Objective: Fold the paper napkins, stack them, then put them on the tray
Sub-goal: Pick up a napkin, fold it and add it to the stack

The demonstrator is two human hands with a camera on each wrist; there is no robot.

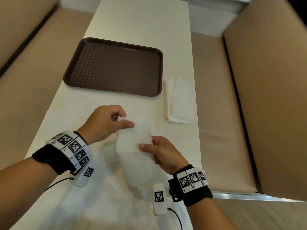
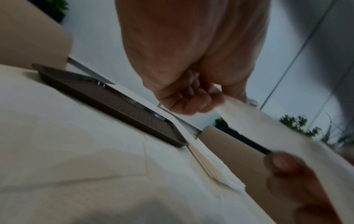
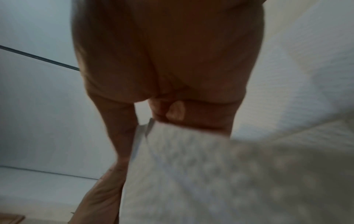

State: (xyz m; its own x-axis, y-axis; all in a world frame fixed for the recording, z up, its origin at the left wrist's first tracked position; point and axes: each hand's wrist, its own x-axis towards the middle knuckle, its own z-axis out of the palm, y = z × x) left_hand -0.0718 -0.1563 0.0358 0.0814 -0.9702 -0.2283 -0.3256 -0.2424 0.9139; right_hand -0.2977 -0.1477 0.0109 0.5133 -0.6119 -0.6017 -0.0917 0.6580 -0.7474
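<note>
The cream-covered bench [image 1: 141, 22] carries a brown tray [image 1: 114, 67], with nothing on it, and just right of the tray a pile of folded napkins [image 1: 179, 102]. Nearer the person, a white paper napkin [image 1: 134, 146] is held up off the bench, its long axis running toward the body. The left hand [image 1: 106, 122] pinches its far top corner; the right hand [image 1: 164, 153] pinches its right edge. The pile lies ahead and right, closer to the right hand's grip.

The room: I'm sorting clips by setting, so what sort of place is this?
Probably a diner or cafeteria booth: a long table between tan padded benches, a brown serving tray, and paper napkins stacked beside it.
</note>
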